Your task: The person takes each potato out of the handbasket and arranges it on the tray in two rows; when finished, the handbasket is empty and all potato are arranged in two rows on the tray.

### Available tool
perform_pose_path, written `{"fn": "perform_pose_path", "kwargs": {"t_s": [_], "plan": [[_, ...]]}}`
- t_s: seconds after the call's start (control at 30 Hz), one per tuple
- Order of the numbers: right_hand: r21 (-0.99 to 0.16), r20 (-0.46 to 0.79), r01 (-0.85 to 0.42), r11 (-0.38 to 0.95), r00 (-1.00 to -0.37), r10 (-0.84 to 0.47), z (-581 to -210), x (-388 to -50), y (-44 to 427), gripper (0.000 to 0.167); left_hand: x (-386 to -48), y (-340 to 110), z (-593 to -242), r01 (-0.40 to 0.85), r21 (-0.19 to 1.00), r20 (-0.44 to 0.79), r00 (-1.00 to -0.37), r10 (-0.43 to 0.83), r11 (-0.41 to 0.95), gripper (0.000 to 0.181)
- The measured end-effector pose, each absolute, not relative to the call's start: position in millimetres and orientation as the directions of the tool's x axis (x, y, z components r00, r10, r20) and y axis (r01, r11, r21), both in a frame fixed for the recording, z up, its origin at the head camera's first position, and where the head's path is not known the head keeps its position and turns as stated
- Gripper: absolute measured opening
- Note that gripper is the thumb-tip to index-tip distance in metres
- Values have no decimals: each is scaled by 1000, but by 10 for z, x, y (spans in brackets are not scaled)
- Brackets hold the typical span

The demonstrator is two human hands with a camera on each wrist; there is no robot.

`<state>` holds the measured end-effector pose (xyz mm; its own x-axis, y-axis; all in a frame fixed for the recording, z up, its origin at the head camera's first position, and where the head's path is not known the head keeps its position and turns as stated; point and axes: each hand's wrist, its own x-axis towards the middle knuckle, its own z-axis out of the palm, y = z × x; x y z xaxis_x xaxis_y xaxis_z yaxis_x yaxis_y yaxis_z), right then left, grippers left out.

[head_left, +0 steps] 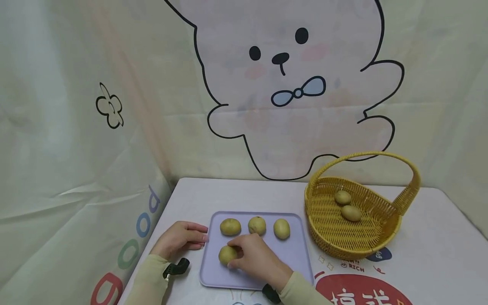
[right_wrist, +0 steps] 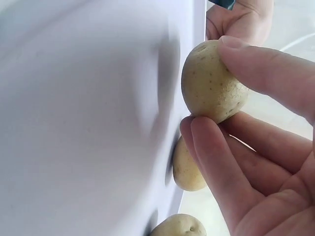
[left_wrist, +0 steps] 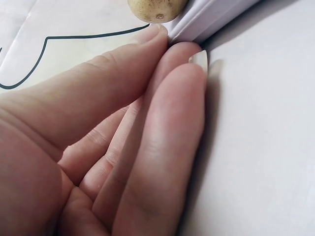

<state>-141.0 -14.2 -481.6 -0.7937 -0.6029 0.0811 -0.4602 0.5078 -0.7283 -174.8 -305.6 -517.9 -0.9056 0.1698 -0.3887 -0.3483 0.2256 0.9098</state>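
My right hand pinches a potato between thumb and fingertips, over the front left part of the lavender tray. Close up in the right wrist view, the held potato is round and pale yellow, near the tray surface. Behind it on the tray, a back row holds a left potato, a middle potato and a right potato. At the tray's left edge rests my left hand, its fairly straight fingertips against the rim.
A yellow wicker basket with a tall arched handle stands right of the tray. Inside it lie an upper potato and a lower potato. The white table covering has a red printed patch at the front.
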Motion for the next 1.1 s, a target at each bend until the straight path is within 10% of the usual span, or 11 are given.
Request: {"fn": "perform_pose_path", "kwargs": {"t_s": [1.1], "plan": [[-679, 97, -482, 554, -807, -583, -4799, -1352, -150, 48, -1742, -3045, -5170, -349, 903, -394, -905, 160, 249, 44]]}}
